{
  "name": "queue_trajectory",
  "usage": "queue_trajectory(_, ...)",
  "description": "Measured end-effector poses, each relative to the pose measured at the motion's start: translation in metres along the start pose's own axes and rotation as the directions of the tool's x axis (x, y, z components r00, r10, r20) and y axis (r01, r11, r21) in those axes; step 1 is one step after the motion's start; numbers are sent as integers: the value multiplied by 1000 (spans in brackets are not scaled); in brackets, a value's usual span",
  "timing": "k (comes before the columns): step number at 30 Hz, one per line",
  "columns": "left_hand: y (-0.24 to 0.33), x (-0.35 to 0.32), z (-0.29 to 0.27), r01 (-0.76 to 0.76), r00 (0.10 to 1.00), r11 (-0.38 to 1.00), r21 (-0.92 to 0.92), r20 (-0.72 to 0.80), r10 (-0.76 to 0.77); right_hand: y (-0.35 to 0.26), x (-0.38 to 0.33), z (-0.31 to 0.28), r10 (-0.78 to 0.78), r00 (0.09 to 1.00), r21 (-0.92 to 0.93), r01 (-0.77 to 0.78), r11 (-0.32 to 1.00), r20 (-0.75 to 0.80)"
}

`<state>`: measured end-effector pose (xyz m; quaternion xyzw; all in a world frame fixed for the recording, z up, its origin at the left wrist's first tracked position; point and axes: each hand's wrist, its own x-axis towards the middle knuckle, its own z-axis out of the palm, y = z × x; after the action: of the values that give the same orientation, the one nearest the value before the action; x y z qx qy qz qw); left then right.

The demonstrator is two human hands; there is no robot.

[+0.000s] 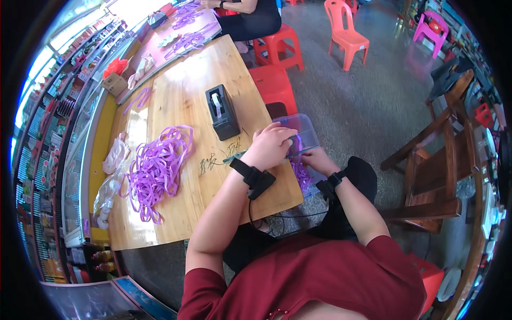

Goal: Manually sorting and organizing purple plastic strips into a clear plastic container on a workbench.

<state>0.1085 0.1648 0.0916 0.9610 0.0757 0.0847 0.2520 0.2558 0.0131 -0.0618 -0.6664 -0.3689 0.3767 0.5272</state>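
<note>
While both hands meet at the worktop's near edge, the work in hand looks like handling purple strips at a clear box. The left hand lies curled over the box's near rim, fingers closed around what seems a strip or a thin tool, though I cannot tell which. The right hand sits lower, beside and partly under the box, its fingers hidden, so its grip cannot be told. More purple strips hang below the box, between the two wrists. Judging by this, a steady pinch on one thin strip, without dragging its neighbours, is what the moment calls for. A loose heap of strips lies well apart to the left: flat, narrow, glossy, looped and tangled. A black tape dispenser, blocky and heavy-looking, stands between heap and box. The worktop is pale varnished wood with dark scribbles near the edge. Crumpled clear bags lie at the far left rim. Black straps wrap both wrists.
</note>
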Motion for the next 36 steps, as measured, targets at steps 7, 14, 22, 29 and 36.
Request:
queue_trajectory(7,3,0,-2,-9,1000,1000,7,-10,9,58,-42,10,182,983,-163,-184,969,-23)
queue_trajectory(14,0,1,-3,-46,999,999,6,-21,46,86,-76,18,305,950,-226,-311,923,-61)
queue_trajectory(22,1,3,-1,-45,999,999,2,-16,45,75,-106,13,489,842,-22,-498,867,227)
queue_trajectory(29,3,4,1,-75,994,997,15,-74,76,36,-163,6,442,812,-59,-456,888,381)
queue_trajectory(36,1,0,4,-123,984,992,-20,-132,120,-33,-191,1,470,788,-166,-442,881,398)
